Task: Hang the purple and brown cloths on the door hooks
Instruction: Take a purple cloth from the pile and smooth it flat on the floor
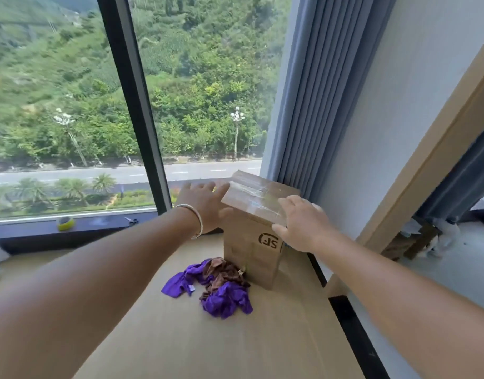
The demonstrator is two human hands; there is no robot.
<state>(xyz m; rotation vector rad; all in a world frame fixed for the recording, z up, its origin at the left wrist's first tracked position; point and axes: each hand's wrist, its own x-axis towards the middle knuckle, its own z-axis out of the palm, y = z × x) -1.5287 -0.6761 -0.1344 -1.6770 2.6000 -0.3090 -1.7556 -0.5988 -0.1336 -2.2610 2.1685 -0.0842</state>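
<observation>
Purple cloth (224, 298) and brown cloth (221, 272) below left hand (205, 203) and right hand (299, 224), both flat-fingered against cardboard box (253, 250).

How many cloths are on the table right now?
2 colours show, tangled in one heap in front of the box: a purple cloth, and a brown cloth across it. Whether the purple is one piece or more, I cannot tell.

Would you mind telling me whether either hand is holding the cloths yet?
No, both the left hand and right hand are at the box, while the cloths lie on the table.
</observation>
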